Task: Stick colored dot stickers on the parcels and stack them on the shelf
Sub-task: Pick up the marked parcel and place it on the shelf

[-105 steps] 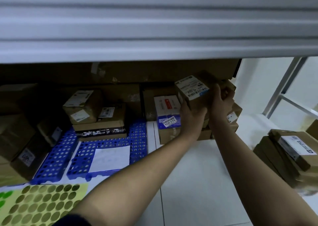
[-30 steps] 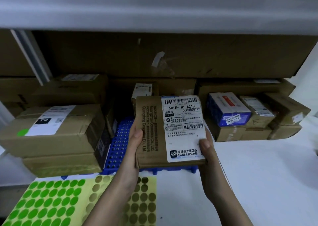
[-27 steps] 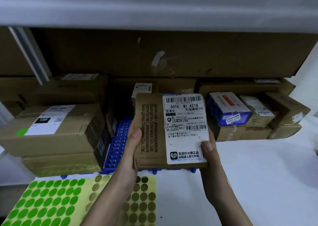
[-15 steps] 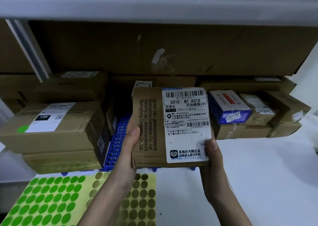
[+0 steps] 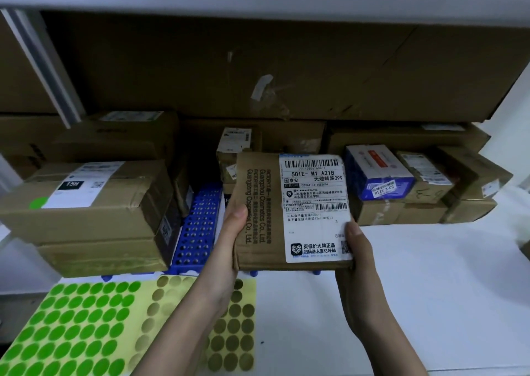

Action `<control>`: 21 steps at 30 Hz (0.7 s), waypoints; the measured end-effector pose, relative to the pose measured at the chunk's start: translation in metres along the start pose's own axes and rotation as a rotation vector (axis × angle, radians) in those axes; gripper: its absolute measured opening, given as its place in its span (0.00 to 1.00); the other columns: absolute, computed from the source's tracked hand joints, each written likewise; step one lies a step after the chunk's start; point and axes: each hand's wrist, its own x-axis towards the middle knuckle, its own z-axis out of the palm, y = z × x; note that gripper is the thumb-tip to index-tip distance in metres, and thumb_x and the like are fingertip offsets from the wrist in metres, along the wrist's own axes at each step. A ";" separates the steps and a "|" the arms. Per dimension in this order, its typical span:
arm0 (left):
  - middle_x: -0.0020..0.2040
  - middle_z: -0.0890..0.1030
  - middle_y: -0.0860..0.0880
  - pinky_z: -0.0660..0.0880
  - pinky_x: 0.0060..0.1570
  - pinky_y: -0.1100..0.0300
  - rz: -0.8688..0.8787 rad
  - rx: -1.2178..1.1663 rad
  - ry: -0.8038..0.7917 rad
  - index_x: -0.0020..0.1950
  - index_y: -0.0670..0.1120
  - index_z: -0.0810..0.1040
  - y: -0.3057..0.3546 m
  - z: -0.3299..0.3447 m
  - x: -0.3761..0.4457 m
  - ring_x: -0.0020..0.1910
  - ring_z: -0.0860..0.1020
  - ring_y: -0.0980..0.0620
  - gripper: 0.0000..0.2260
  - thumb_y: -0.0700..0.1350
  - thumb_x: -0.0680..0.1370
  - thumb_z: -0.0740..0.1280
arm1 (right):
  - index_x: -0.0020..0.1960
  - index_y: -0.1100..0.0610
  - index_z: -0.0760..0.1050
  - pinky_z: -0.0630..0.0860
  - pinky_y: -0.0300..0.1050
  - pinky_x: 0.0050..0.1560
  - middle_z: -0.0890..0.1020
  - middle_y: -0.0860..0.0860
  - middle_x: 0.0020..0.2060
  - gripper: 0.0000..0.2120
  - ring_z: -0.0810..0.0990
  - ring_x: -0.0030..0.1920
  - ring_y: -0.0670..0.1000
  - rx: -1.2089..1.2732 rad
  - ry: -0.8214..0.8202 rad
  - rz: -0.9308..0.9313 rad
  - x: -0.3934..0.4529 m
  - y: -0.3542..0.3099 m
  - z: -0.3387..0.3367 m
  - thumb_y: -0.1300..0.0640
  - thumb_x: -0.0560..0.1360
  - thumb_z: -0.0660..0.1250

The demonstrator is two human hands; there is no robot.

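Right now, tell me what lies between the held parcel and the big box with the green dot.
In the head view, a blue perforated tray fills the gap between the held parcel and the dotted box.

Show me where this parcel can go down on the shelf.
Bare white shelf lies right of the held parcel, in front of the small box stack. The left is crowded: big cartons, blue crate, sticker sheets at the front.
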 end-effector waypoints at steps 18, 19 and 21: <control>0.52 0.84 0.53 0.66 0.68 0.50 -0.525 0.061 0.053 0.61 0.55 0.78 -0.097 0.015 -0.007 0.57 0.79 0.52 0.21 0.65 0.76 0.58 | 0.62 0.49 0.74 0.76 0.44 0.48 0.86 0.48 0.48 0.16 0.83 0.50 0.49 -0.113 0.073 0.402 -0.002 0.061 -0.069 0.50 0.82 0.50; 0.52 0.84 0.53 0.67 0.68 0.49 -0.541 0.054 0.055 0.62 0.55 0.78 -0.102 0.017 -0.007 0.57 0.79 0.53 0.21 0.64 0.76 0.58 | 0.63 0.50 0.73 0.76 0.45 0.48 0.85 0.49 0.49 0.17 0.83 0.50 0.50 -0.112 0.088 0.422 -0.004 0.063 -0.072 0.50 0.82 0.50; 0.51 0.84 0.53 0.69 0.66 0.50 -0.563 0.061 0.050 0.62 0.54 0.77 -0.110 0.021 -0.008 0.55 0.80 0.53 0.20 0.63 0.77 0.58 | 0.64 0.51 0.73 0.75 0.44 0.44 0.85 0.50 0.49 0.17 0.83 0.49 0.50 -0.100 0.107 0.459 -0.005 0.067 -0.079 0.50 0.82 0.51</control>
